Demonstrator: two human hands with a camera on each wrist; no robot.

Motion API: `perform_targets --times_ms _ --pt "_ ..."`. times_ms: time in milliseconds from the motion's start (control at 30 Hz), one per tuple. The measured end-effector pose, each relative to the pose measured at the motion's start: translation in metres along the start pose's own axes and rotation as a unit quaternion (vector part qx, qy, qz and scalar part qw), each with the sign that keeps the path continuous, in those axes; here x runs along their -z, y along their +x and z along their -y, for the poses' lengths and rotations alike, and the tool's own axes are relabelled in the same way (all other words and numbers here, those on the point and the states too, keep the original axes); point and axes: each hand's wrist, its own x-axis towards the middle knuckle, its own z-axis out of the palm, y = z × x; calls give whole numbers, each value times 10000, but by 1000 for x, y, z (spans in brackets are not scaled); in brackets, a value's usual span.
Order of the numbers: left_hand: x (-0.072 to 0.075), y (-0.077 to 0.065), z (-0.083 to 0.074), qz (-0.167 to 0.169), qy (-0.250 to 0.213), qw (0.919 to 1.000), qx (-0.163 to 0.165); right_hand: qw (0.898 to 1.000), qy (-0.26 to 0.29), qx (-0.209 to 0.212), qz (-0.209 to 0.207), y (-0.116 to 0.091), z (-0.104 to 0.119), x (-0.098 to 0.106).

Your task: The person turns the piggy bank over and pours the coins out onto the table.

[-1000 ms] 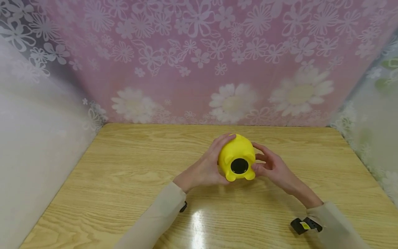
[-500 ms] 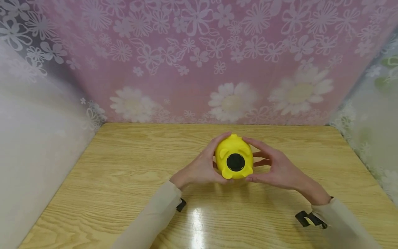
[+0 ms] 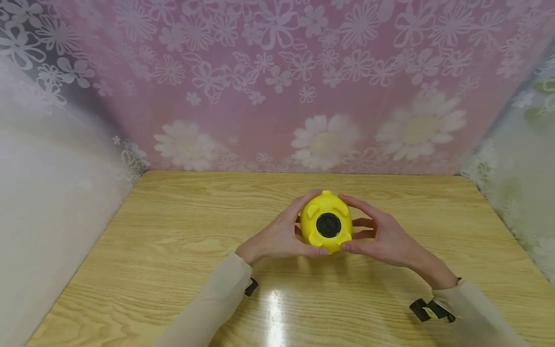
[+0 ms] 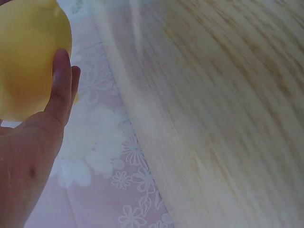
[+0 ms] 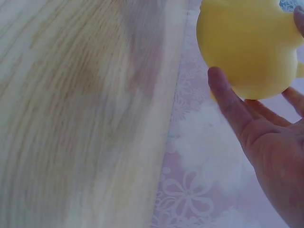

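Over the last second we see the rounded, smooth yellow plastic-looking figure with stubby feet [image 3: 327,205] turn square to the head camera, so its round black disc [image 3: 328,225] now faces up towards us rather than off to the right. The right hand [image 3: 388,241] has opened its reach: its forefinger and thumb span the right side, far to near, with the other fingers spread behind. The left hand [image 3: 286,231] keeps its hold, forefinger on the far left, thumb across the near edge, the two thumbs close together. We judge the grip is now shared evenly, steadying the figure for turning and looking over. It appears held above the wood-grain table [image 3: 195,217], right of centre, before the pink flower-printed backdrop [image 3: 277,106].
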Motion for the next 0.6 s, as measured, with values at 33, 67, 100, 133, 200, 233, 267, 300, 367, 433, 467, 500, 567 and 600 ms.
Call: perform_targets --times_ms 33,67,100,133,200,233,267,300,367,433,467,500,567,600 --pt "-1 0 0 -16 35 10000 19 9999 124 -48 16 0 -1 -1" --pt "-1 1 1 -28 71 10000 15 9997 238 -109 33 0 -1 -1" --pt "-2 1 1 -26 93 10000 -19 9994 308 -174 37 0 -2 -1" --pt "-3 2 2 -36 213 9997 -59 9992 336 -222 39 -1 -3 -2" --pt "-4 3 3 -51 471 9987 -206 9990 336 -287 43 -1 -4 -4" --pt "-5 3 4 -66 622 9977 -279 9989 339 -322 50 -1 -4 -4" --pt "-5 3 4 -96 818 9960 -348 9988 342 -351 58 0 -5 -5" --pt "-5 3 5 -130 1027 9939 -390 9987 353 -370 66 0 -5 -5" --pt "-5 2 5 -184 1360 9896 -429 9984 390 -393 76 0 -6 -6" --pt "-5 2 5 -238 1697 9844 -406 9983 428 -399 69 1 -7 -7" --pt "-4 2 5 -273 1901 9805 -416 9983 436 -394 60 1 -7 -8" --pt "-4 2 6 -313 2102 9761 -447 9983 430 -394 47 1 -8 -8" --pt "-4 2 7 -394 2361 9695 -528 9983 432 -384 22 1 -8 -8" --pt "-4 2 8 -417 2376 9688 -568 9984 422 -373 6 2 -9 -9"
